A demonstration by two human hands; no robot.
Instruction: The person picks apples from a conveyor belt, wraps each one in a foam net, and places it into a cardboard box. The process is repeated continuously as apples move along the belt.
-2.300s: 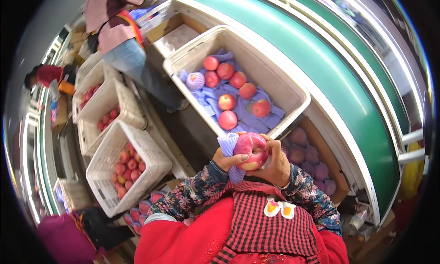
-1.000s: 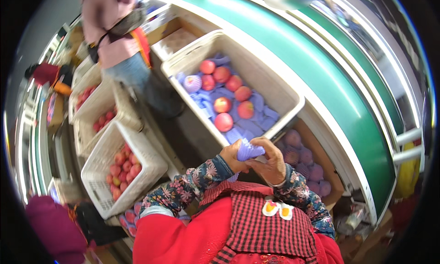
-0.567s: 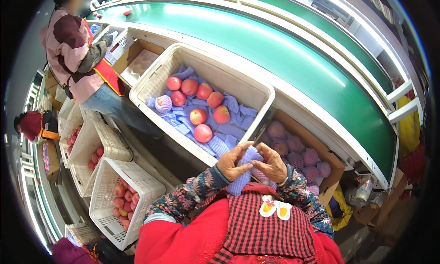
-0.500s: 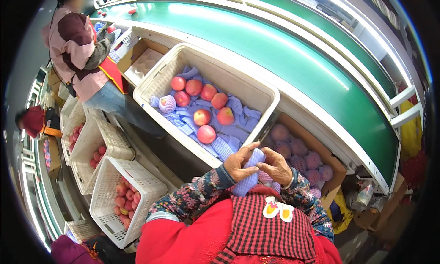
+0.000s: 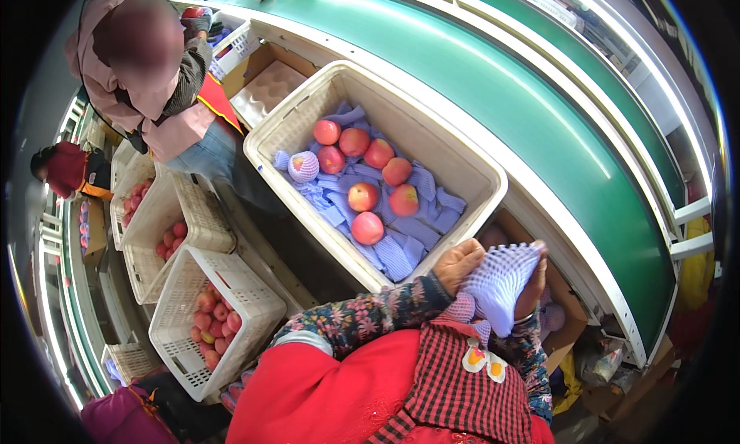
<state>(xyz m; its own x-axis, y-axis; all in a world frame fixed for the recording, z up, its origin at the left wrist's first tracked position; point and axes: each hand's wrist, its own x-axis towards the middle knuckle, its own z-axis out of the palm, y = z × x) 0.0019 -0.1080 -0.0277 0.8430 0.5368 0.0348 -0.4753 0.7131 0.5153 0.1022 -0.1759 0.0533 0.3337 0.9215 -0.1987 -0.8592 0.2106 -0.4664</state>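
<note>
Between my hands a purple foam fruit net (image 5: 501, 284) is spread wide, its meshes stretched at the top edge. My left hand (image 5: 459, 264) grips its left side with bent fingers. Partly covered by the net, my right hand (image 5: 532, 288) holds the opposite edge near the top corner. Just beyond them stands a large cream plastic crate (image 5: 370, 263), lined with flat purple nets (image 5: 397, 251). Several bare red apples (image 5: 368, 228) lie on these nets, along with one netted apple (image 5: 303, 166) at the left end.
A cardboard box (image 5: 566, 332) with netted fruit sits at right, partly behind my hands. The green conveyor belt (image 5: 493, 97) runs past the crate. White crates (image 5: 254, 305) with apples stand at left. A co-worker (image 5: 146, 66) stands at the upper left.
The net has gone from a narrow bundle to stretched wide between my hands. Both hands have shifted right in the picture. The view has turned slightly, and the co-worker is bent further forward.
</note>
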